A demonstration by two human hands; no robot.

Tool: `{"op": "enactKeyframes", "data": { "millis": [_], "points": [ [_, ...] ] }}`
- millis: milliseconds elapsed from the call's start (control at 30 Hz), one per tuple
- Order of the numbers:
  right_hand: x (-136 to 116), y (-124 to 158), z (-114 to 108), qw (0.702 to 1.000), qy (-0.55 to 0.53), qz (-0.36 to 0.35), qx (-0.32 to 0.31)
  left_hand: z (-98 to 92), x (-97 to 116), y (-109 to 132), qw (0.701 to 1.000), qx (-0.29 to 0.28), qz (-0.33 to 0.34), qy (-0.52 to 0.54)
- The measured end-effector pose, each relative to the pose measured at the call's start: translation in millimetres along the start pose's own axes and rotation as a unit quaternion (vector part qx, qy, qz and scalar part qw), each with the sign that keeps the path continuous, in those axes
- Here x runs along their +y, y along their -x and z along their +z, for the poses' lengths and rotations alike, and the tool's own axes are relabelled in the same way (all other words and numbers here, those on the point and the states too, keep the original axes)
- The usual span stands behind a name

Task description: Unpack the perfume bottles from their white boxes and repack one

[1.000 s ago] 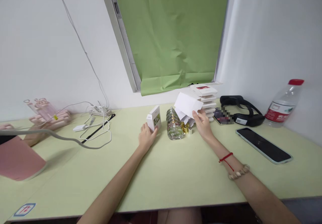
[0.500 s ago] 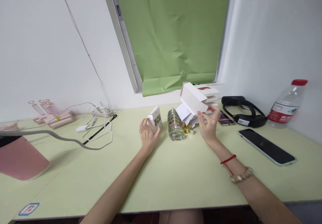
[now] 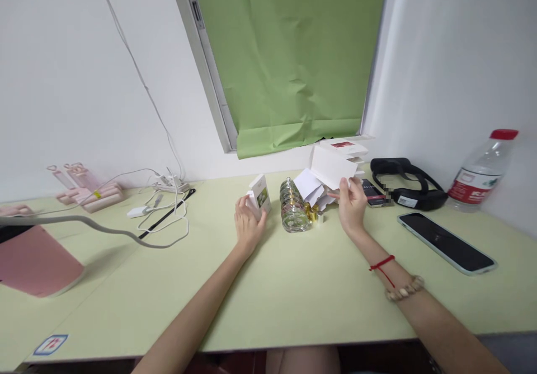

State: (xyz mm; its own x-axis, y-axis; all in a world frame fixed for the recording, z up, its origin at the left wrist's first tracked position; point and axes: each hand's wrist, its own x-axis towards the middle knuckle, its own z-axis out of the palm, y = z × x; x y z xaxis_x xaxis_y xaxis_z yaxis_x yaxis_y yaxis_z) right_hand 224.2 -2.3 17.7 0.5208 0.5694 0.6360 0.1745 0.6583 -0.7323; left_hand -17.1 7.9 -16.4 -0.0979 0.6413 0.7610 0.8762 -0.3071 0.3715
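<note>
Head view over a pale green counter (image 3: 293, 301): my left hand (image 3: 247, 225) is curled closed around a small white box (image 3: 260, 193) standing upright on the counter. My right hand (image 3: 351, 209) pinches the lower edge of a white carton (image 3: 333, 167), raised just above the counter, and a glass bottle (image 3: 293, 213) lies between my two hands. I judge a firm pinch and a steady carton matter most, since the bottle lies just beside it.

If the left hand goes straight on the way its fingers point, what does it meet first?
The small box, which the left hand already seems to hold; behind it only bare table and then the wall show, though depth is unclear.
</note>
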Motion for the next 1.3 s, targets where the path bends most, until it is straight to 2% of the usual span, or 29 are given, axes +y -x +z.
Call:
{"op": "enactKeyframes", "data": {
  "millis": [100, 233, 500, 700, 967, 1167, 1300],
  "points": [
    [1.2, 1.0, -0.8, 0.999, 0.020, -0.023, -0.030, 0.2, 0.2, 0.0, 1.000, 0.004, 0.005, 0.003],
    [5.9, 2.9, -2.2, 0.997, 0.035, -0.010, -0.073, -0.3, 1.0, -0.2, 1.000, 0.003, 0.014, -0.001],
    [10.8, 2.7, -1.7, 0.995, 0.034, -0.047, -0.079, 0.0, 1.0, -0.5, 1.000, 0.003, 0.023, -0.003],
    [12.1, 4.5, -1.8, 0.987, 0.023, -0.038, -0.153, 0.6, 0.5, 0.2, 1.000, 0.005, 0.028, -0.004],
    [19.6, 3.8, 0.1, 0.977, 0.044, -0.061, -0.198, 2.5, -0.8, -0.6, 0.999, 0.014, 0.037, 0.018],
    [31.5, 3.4, -0.3, 0.973, 0.103, -0.055, -0.199, 4.4, -1.9, -0.1, 0.999, 0.015, 0.038, 0.015],
    [37.2, 2.2, -2.8, 0.971, 0.119, -0.044, -0.201, 4.1, -0.4, 0.6, 1.000, -0.008, 0.006, 0.008]
  ]
}}
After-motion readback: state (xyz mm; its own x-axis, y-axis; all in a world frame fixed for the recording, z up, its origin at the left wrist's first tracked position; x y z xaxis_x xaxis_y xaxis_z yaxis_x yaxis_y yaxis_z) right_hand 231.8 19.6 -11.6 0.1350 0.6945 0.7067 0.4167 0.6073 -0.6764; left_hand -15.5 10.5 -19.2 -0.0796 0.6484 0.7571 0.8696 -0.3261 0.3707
